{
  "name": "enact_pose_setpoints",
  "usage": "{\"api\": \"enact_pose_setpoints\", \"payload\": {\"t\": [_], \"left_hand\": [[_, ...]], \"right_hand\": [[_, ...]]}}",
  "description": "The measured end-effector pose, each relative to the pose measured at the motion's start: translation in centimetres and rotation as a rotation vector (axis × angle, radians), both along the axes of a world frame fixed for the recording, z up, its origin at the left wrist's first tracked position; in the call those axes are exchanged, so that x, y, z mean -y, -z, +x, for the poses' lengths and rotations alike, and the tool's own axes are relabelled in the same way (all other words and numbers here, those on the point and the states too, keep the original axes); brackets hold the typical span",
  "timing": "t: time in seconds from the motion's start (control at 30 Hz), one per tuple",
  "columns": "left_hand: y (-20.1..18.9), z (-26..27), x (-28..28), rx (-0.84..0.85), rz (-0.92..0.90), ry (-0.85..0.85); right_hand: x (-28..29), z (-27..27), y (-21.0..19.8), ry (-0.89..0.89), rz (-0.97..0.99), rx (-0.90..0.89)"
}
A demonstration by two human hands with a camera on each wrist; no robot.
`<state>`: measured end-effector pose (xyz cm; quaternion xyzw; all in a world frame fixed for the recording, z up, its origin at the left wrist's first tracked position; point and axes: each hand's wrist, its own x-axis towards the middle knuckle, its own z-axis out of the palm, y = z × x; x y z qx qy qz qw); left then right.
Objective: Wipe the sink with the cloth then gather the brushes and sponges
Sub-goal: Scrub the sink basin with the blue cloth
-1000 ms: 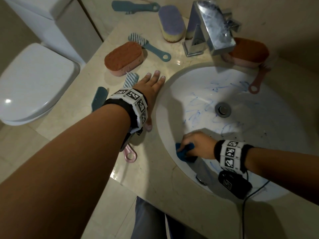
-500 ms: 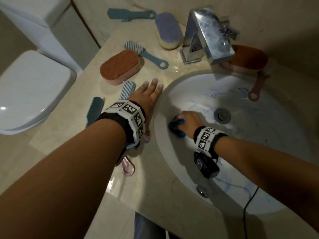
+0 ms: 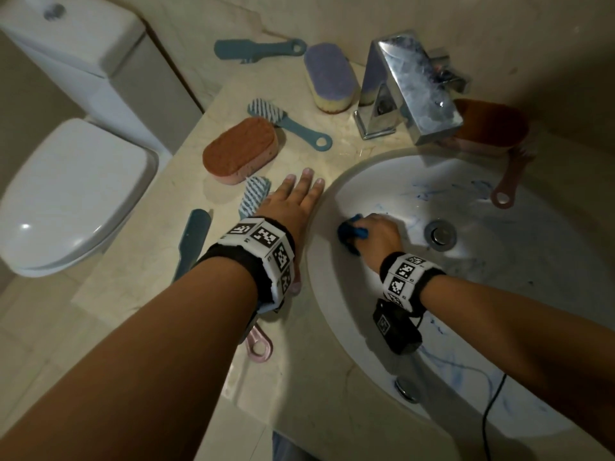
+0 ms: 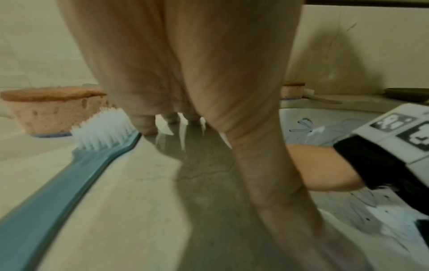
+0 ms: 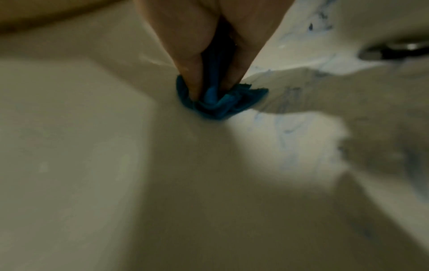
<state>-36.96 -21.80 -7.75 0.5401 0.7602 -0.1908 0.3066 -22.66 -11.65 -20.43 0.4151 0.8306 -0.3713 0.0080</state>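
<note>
Now the blue cloth (image 3: 350, 231) is pinched in the curled fingers of the right hand (image 3: 377, 235) and has been swept from the lower rim up the left wall of the sink (image 3: 332, 294) — blue marks remain at upper right, so wiping is unfinished; the left hand (image 3: 289, 207) lies flat, fingers straight, on the counter (image 3: 159, 261) — brushes ungathered

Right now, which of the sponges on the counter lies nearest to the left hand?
The orange sponge, just beyond the left hand fingertips. The purple sponge sits farther back by the wall, and another orange one lies behind the faucet.
</note>
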Motion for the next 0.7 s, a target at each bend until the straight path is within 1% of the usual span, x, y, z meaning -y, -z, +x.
{"api": "enact_pose_setpoints", "payload": {"t": [0.1,0.17,0.2,0.23,0.3,0.33,0.4,0.43,0.53,0.6,0.7], "left_hand": [[0.0,-0.1,0.0,0.002,0.007,-0.002],[0.1,-0.1,0.0,0.000,0.006,-0.004],[0.2,-0.1,0.0,0.000,0.006,-0.003],[0.3,-0.1,0.1,0.002,0.006,-0.002],[0.6,-0.2,0.1,0.005,0.017,-0.005],[0.7,-0.3,0.0,0.005,0.019,-0.002],[0.8,-0.3,0.1,0.004,0.026,0.007],[0.8,-0.4,0.1,0.003,0.032,0.011],[1.2,-0.6,0.1,0.000,0.036,0.024],[1.3,-0.6,0.1,-0.008,0.040,0.028],[1.3,-0.6,0.2,-0.014,0.042,0.032]], "right_hand": [[1.4,0.1,-0.1,-0.049,-0.074,0.029],[1.0,-0.1,-0.2,-0.058,-0.069,0.007],[0.2,-0.6,-0.5,-0.001,-0.075,-0.050],[-0.8,-1.2,-0.7,0.107,-0.093,-0.134],[-3.1,-2.1,-1.6,0.448,-0.182,-0.284],[-4.0,-2.3,-1.8,0.572,-0.174,-0.303],[-5.0,-2.3,-1.6,0.664,-0.112,-0.278],[-5.3,-2.3,-1.4,0.696,-0.115,-0.300],[-5.4,-2.3,-1.5,0.730,-0.118,-0.331],[-6.0,-1.8,-2.0,0.784,-0.101,-0.359],[-7.8,0.3,-2.4,1.025,-0.051,-0.440]]}}
